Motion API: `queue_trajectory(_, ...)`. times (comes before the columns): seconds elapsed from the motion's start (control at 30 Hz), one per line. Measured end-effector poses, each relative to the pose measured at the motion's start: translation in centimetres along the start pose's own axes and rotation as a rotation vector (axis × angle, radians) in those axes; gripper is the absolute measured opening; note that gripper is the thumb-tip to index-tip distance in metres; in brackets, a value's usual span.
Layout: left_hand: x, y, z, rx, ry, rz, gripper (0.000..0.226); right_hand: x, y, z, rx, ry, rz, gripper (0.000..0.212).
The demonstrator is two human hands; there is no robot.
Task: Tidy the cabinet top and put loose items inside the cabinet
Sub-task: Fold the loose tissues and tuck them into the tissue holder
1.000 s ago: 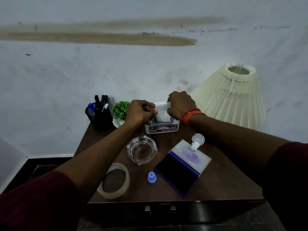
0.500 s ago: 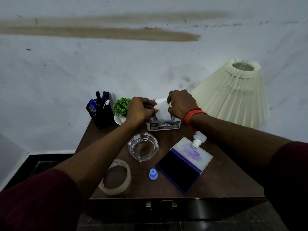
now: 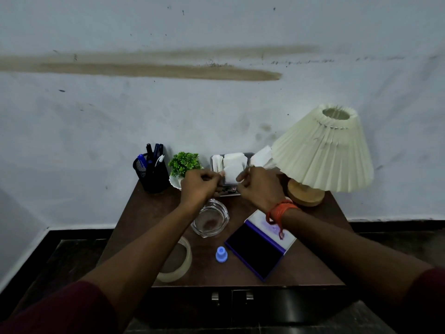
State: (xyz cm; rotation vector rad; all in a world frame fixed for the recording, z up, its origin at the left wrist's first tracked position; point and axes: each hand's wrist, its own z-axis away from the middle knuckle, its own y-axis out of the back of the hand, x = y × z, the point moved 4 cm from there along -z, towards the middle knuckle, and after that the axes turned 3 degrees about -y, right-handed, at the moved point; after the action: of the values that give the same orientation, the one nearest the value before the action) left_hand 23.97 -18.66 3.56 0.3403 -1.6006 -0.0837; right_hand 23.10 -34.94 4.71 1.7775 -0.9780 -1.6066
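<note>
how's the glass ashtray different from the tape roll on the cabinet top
The glass ashtray is clear, thick-walled and has a bottom; the tape roll is a yellowish ring, open through its middle. The ashtray sits mid-top and shows almost whole; the tape roll lies by the front left edge, partly hidden by the left forearm. Both are round, see-through and lie flat on the brown cabinet top.

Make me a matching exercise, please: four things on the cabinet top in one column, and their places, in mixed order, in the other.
Things:
1 pen holder
2 lamp
3 tape
4 cap

Places:
A front left
B back right
C next to the ink pad
D back left

Pairs: 1-D, 2-B, 3-A, 4-C.
</note>
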Motion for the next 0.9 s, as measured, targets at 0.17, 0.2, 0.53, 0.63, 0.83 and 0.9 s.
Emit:
queue_trajectory(0.17, -1.7, -0.5, 1.4, 0.025, 0.441, 0.275, 0.044, 3.9, -3.6, 1.7, -0.131, -0.51, -0.649, 0.017)
queue_trajectory(0.2, -2.1, -0.6, 1.6, 0.011, 0.515, 0.323, 0.047, 4.2, -4.0, 1.9, -0.136, -0.611, -0.784, 0.018)
queue_trajectory(0.53, -2.7, -1.3, 0.5, 0.003, 0.619, 0.631, 0.058, 3.9, -3.7, -0.4, -0.097, -0.773, -1.229, 0.021)
queue_trajectory(0.63, -2.8, -1.4, -0.1, -0.005, 0.612, 0.663, 0.059, 4.0, -3.7, -0.8, -0.086, -0.787, -1.243, 0.023)
queue_trajectory(0.83, -2.9, -1.5, -0.6, 0.022, 0.593, 0.669, 0.057, 4.1, -3.9, -0.9, -0.062, -0.796, -1.239, 0.033)
queue_trajectory(0.9, -2.9, -1.5, -0.6, 0.028, 0.585, 0.669, 0.056, 4.1, -3.8, -0.7, -0.067, -0.792, -1.233, 0.034)
